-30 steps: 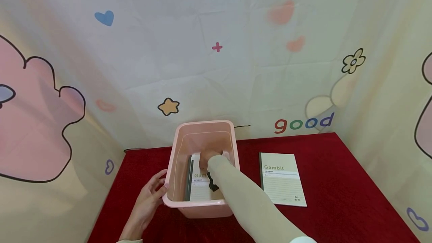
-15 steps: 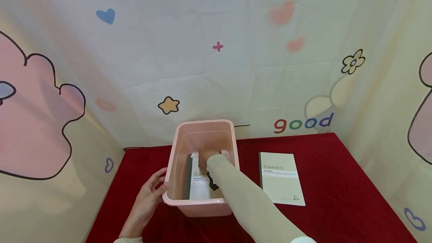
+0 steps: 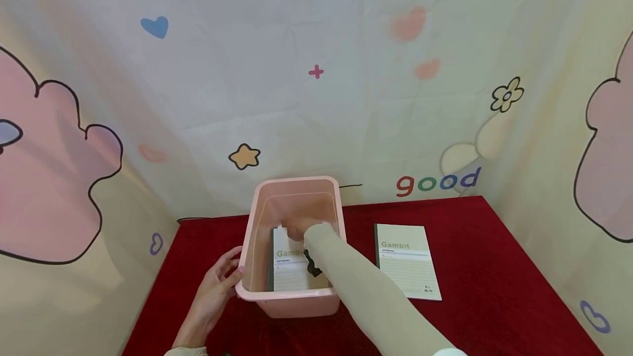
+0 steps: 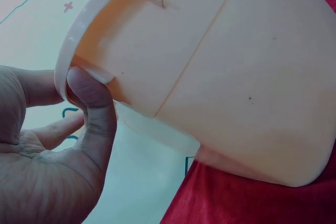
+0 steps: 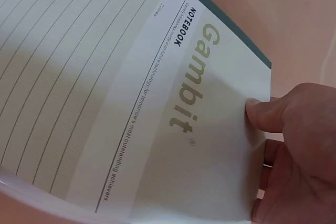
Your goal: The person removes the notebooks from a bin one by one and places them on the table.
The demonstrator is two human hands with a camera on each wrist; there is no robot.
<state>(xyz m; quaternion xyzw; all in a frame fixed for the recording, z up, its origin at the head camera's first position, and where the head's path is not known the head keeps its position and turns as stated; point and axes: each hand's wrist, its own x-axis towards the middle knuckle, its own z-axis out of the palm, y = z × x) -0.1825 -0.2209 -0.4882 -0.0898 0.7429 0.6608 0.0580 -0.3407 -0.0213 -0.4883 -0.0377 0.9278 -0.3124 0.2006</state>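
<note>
pinching the notebook point(image 5: 131, 98) by its top edge inside the bin point(image 4: 252, 51) are fingers point(image 5: 272, 151) of the right hand point(image 5: 299, 145), the left hand point(image 4: 58, 145) gripping the rim point(image 4: 79, 24)

Smooth plastic bin point(image 4: 236, 77), matt paper notebook point(image 5: 139, 95), lightly creased cloth backdrop point(image 3: 296, 114), and a tablecloth point(image 3: 475, 273), perhaps velvety

Big pale curtain point(image 3: 277, 98) is hanging beyond the left fingers point(image 3: 228, 256), a cute orange star point(image 3: 244, 156) is floating past them, red cloth point(image 3: 494, 290) is lying underneath, and colorful "good" lettering point(image 3: 427, 184) is showing off rightward.
</note>
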